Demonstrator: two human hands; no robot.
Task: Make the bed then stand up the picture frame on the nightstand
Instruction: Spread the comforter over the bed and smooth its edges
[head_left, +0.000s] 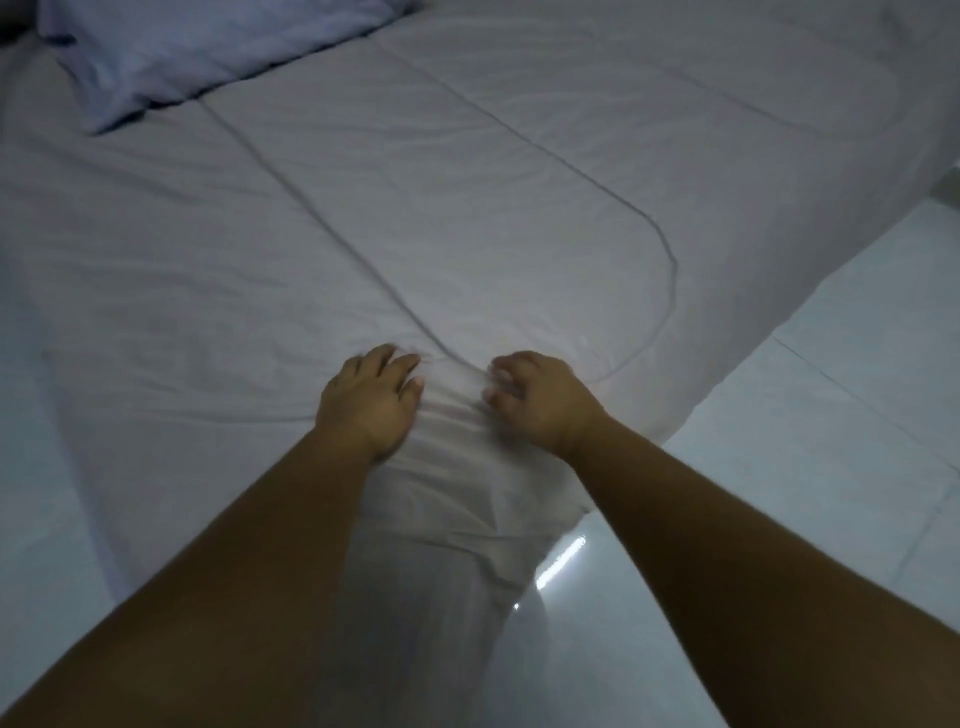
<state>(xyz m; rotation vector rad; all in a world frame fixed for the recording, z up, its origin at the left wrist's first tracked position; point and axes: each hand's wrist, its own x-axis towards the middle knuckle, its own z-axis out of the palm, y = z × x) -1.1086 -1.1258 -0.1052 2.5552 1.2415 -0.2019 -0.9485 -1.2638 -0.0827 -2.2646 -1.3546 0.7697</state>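
Note:
A bed covered by a white quilted cover (467, 208) fills most of the head view, seen from its near corner. My left hand (369, 400) lies palm down on the cover at that corner, fingers slightly apart. My right hand (535, 400) rests beside it with fingers curled, pressing into the fabric. A bunched fold of the cover rises between the two hands. The cover's corner hangs down toward the floor below my forearms. A pale blue pillow (197, 47) lies at the far left end of the bed. No nightstand or picture frame is in view.
Glossy white floor tiles (779, 415) run along the right side of the bed and reflect a light. More white floor (36, 545) shows at the lower left.

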